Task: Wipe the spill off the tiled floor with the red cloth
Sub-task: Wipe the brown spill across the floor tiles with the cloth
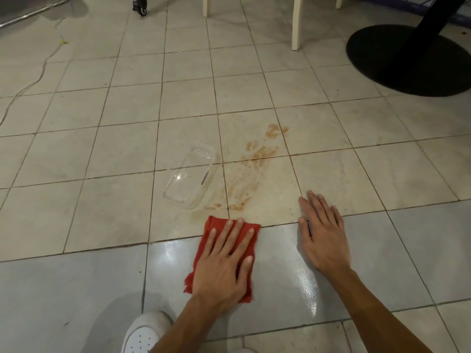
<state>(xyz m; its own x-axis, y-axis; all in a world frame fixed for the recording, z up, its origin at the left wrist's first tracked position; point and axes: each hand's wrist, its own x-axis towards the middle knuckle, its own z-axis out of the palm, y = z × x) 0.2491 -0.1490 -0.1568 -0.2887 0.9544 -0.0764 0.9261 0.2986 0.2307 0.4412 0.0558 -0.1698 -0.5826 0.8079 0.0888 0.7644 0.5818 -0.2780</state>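
I see a tiled floor [107, 154], beige tiles farther off and glossy grey ones nearest me, with one black round table base [407, 59] at the far right and two cream chair legs [297, 24] beyond. One orange-brown spill [251, 171] streaks diagonally, far-right to near-left. One clear plastic container [188, 177] lies just left of it. One red cloth [224, 233] lies lengthwise away from me, just short of the spill, under my flat, spread left hand [224, 263]. My right hand [322, 235] rests open on bare tile.
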